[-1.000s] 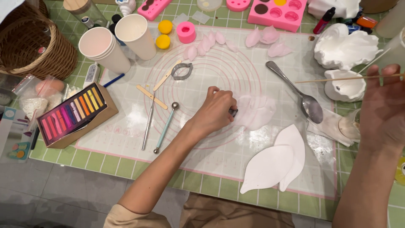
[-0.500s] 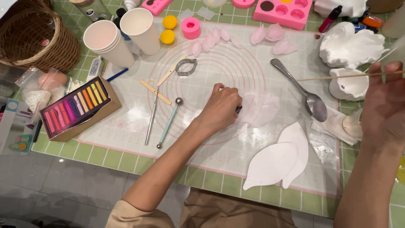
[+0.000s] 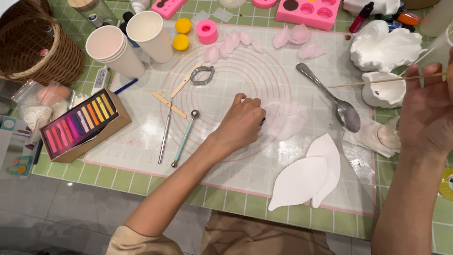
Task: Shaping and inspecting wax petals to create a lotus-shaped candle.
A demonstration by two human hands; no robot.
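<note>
My left hand [image 3: 241,122] rests curled on the pink-ringed silicone mat [image 3: 236,61]. A small dark tool tip pokes out of its fingers against a pale pink petal sheet [image 3: 285,120]. My right hand [image 3: 427,113] is raised at the right edge. It pinches a thin wooden skewer [image 3: 377,81] that points left, above a white petal-shaped mould [image 3: 383,92].
Two paper cups [image 3: 113,49], a wicker basket [image 3: 37,47] and a box of coloured chalks [image 3: 80,123] stand on the left. A ball tool [image 3: 184,139], a metal cutter [image 3: 203,75], a spoon [image 3: 330,97], white leaf cutouts [image 3: 306,177] and a pink mould tray [image 3: 309,9] lie around.
The view has shifted a little. My left hand stays on the petal sheet, and my right hand has lifted the skewer slightly.
</note>
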